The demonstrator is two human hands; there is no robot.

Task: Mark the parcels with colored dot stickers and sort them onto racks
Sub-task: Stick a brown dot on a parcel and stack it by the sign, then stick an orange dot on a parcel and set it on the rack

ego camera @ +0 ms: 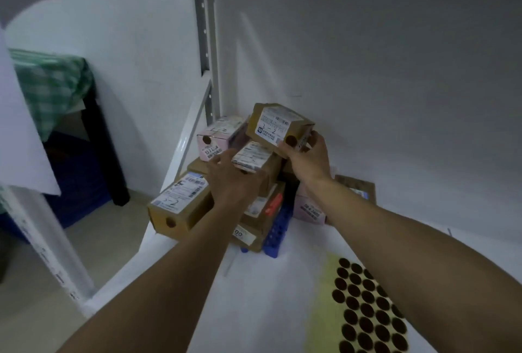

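On the white rack shelf [282,296], a heap of parcels fills the back left corner, against the wall and the grey upright post [207,41]. The right hand [306,159] grips a brown parcel [278,126] from its lower right end, thumb across the near face beside a dark dot sticker [291,141], fingers curled round the far side; the parcel is held above the heap, tilted, its long axis running left-and-up to right-and-down, label face toward the camera. The left hand [230,174] reaches in with fingers loosely spread, resting on or just over a small labelled parcel [251,159] on top of the heap; whether it grips is unclear. A pink parcel [219,138] lies just behind, and a long brown box [180,205] juts over the shelf's left edge, dotted end forward. The sticker sheet [364,310] lies at the shelf's near right corner. The held parcel seems already marked, so setting it onto the heap looks like the step in hand, with the right hand placing.
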